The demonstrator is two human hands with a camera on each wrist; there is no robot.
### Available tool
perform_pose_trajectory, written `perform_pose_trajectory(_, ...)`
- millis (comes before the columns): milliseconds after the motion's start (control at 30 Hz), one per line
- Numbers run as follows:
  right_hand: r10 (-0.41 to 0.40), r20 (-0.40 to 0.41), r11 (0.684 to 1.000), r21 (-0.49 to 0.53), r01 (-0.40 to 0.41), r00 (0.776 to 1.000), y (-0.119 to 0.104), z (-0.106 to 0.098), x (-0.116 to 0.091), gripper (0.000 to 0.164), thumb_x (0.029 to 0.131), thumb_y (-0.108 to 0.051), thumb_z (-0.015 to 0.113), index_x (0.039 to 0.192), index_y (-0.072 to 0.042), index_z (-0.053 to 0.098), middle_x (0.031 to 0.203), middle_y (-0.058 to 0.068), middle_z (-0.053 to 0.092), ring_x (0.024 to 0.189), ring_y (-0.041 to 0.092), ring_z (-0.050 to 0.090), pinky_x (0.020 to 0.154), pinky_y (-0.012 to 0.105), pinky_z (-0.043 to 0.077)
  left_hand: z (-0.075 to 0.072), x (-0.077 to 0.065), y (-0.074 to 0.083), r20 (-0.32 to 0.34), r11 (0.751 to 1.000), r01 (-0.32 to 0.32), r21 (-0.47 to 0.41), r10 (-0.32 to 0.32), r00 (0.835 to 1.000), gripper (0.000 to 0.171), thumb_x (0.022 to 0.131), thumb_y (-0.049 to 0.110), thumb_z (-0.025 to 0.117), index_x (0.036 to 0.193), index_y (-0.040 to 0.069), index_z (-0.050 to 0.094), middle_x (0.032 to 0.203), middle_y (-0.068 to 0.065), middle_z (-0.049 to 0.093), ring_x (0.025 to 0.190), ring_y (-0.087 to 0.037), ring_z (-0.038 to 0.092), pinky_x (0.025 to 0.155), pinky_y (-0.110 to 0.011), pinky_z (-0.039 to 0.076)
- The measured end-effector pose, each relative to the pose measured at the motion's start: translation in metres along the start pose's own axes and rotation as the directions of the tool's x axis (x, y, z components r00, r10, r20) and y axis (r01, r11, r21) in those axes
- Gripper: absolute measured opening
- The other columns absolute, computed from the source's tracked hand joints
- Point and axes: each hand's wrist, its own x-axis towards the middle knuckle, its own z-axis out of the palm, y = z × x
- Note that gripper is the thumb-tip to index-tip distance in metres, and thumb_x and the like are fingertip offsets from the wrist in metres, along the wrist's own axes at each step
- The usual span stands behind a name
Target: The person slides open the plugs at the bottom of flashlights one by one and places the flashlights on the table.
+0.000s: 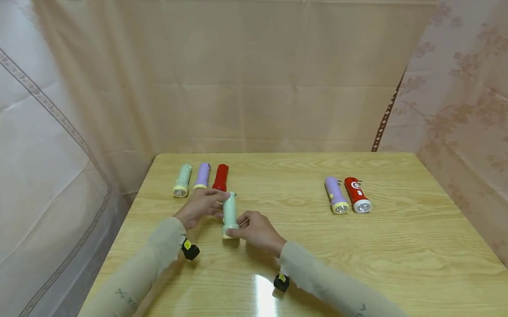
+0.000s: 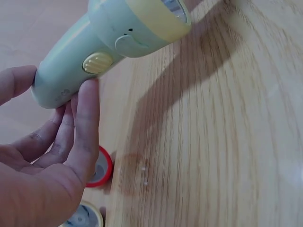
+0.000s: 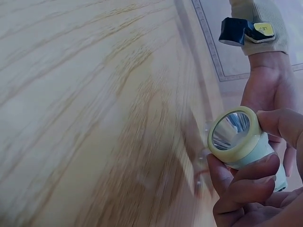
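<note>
A mint-green flashlight [image 1: 229,211] with a pale yellow head ring is held between both hands over the near left part of the table. My left hand [image 1: 201,206] pinches its tail end, thumb on one side and fingertips on the other. At the lens end, my right hand [image 1: 259,231] grips the head between thumb and fingers. The left wrist view shows a ribbed yellow switch [image 2: 97,62] on the barrel. In the right wrist view the reflector [image 3: 231,130] faces the camera. Just behind the left hand lie a red flashlight [image 1: 221,176] and a purple one [image 1: 202,175].
Another mint flashlight [image 1: 182,180] ends the left row. Farther right, a purple flashlight [image 1: 336,194] and a red flashlight [image 1: 357,194] with a white ring lie side by side. The wooden table [image 1: 398,266] has cloth curtains [image 1: 248,70] around its back and sides.
</note>
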Motion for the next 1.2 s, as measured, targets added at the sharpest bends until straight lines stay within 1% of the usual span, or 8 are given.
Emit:
perform_pose_trajectory(133,0.002,-0.006,1.000,-0.010,-0.002,1.000,0.006,-0.007,-0.003,0.047,0.085,-0.040,0.085,0.111,-0.005,0.067,0.100,0.004,0.068,0.091,0.021,0.064,0.077,0.036,0.053,0.007,0.004,0.002,0.021,1.000,-0.024,-0.006,0.024,0.999,0.050,0.096,0.029,0.075,0.131,-0.005,0.061,0.124,-0.020,0.067,0.101,-0.029,0.070,0.097,-0.046,0.056)
perform_pose_trajectory(233,0.006,-0.003,1.000,-0.011,-0.006,1.000,0.011,-0.012,-0.005,0.048,0.085,-0.040,0.085,0.112,-0.005,0.066,0.101,0.004,0.069,0.092,0.021,0.065,0.078,0.037,0.054,0.011,0.005,0.002,0.031,1.000,-0.030,0.000,0.030,0.999,0.048,0.096,0.028,0.075,0.129,-0.004,0.063,0.124,-0.019,0.067,0.101,-0.029,0.070,0.098,-0.046,0.055)
perform_pose_trajectory(367,0.022,0.005,1.000,-0.018,-0.022,1.000,0.014,-0.017,-0.009,0.049,0.085,-0.041,0.084,0.114,-0.006,0.066,0.102,0.004,0.068,0.092,0.022,0.064,0.078,0.038,0.054,0.016,0.008,0.000,0.042,0.999,-0.033,0.005,0.033,0.999,0.044,0.097,0.028,0.075,0.127,-0.003,0.064,0.124,-0.018,0.067,0.101,-0.029,0.070,0.096,-0.043,0.057)
perform_pose_trajectory(433,0.022,0.008,0.999,-0.024,-0.022,1.000,0.015,-0.019,-0.011,0.050,0.086,-0.041,0.084,0.115,-0.006,0.065,0.103,0.004,0.068,0.092,0.022,0.064,0.078,0.038,0.055,0.018,0.009,-0.002,0.049,0.999,-0.039,-0.008,0.039,0.998,0.042,0.097,0.026,0.075,0.125,-0.003,0.064,0.123,-0.018,0.068,0.101,-0.029,0.070,0.096,-0.043,0.057)
perform_pose_trajectory(533,0.026,0.001,0.999,-0.031,-0.026,1.000,0.016,-0.021,-0.013,0.049,0.086,-0.041,0.084,0.115,-0.006,0.066,0.103,0.004,0.069,0.093,0.021,0.065,0.078,0.038,0.055,0.022,0.010,-0.002,0.057,0.998,-0.051,-0.027,0.053,0.997,0.040,0.097,0.023,0.074,0.124,-0.004,0.065,0.122,-0.019,0.068,0.100,-0.029,0.070,0.096,-0.044,0.057)
perform_pose_trajectory(667,0.024,-0.006,0.999,-0.030,-0.024,1.000,0.018,-0.024,-0.015,0.048,0.086,-0.041,0.084,0.113,-0.006,0.066,0.103,0.004,0.069,0.092,0.021,0.065,0.079,0.038,0.055,0.027,0.011,-0.001,0.063,0.998,-0.056,-0.028,0.057,0.996,0.040,0.097,0.023,0.075,0.124,-0.004,0.065,0.121,-0.019,0.069,0.099,-0.029,0.070,0.098,-0.047,0.056)
perform_pose_trajectory(933,0.008,-0.016,0.999,-0.042,-0.009,1.000,0.020,-0.036,-0.020,0.048,0.087,-0.041,0.083,0.114,-0.006,0.065,0.101,0.004,0.070,0.091,0.020,0.066,0.077,0.036,0.055,0.037,0.017,0.005,0.104,0.997,-0.078,-0.022,0.079,0.991,0.039,0.097,0.025,0.075,0.122,-0.002,0.067,0.119,-0.018,0.070,0.100,-0.030,0.071,0.097,-0.048,0.056)
perform_pose_trajectory(1200,0.011,-0.041,0.999,-0.047,-0.012,0.999,0.024,-0.041,-0.023,0.048,0.087,-0.040,0.083,0.114,-0.005,0.064,0.103,0.006,0.070,0.092,0.020,0.066,0.078,0.035,0.056,0.046,0.022,0.008,0.118,0.997,-0.079,-0.010,0.080,0.990,0.038,0.097,0.026,0.074,0.123,-0.001,0.066,0.118,-0.017,0.070,0.099,-0.029,0.071,0.094,-0.045,0.058)
